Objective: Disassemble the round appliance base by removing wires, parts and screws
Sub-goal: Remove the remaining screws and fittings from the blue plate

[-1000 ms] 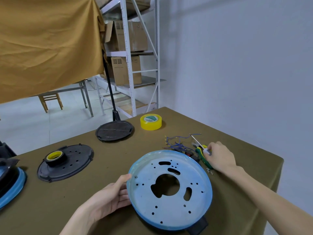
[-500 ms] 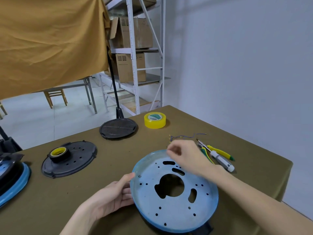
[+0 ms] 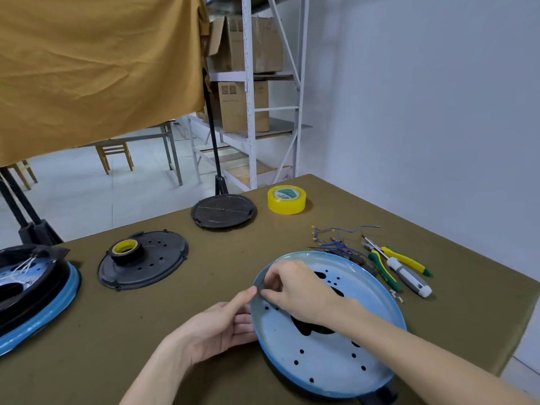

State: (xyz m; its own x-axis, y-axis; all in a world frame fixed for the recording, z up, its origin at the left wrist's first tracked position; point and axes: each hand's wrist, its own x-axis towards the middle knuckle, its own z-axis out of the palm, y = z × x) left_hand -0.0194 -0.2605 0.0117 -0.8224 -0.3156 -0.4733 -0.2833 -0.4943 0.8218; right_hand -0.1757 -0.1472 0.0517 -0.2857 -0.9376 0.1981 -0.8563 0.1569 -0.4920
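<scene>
— Where's the base?

— The round blue base [image 3: 336,340] lies on the table [image 3: 175,331] in front of me. My left hand [image 3: 216,325] grips its near-left rim, thumb on top.

— And your right?

— My right hand [image 3: 295,290] is curled at that rim, fingertips pinched; maybe on a screw, I can't tell.

The round base [image 3: 336,355] looks like smooth painted metal, pale blue with a faint sheen. Matt olive cloth covers the worktop [image 3: 146,331]. Left of the base, the perforated black disc [image 3: 152,264] is dull plastic. Beyond the base, the yellow tape roll [image 3: 287,200] shines glossy.
</scene>
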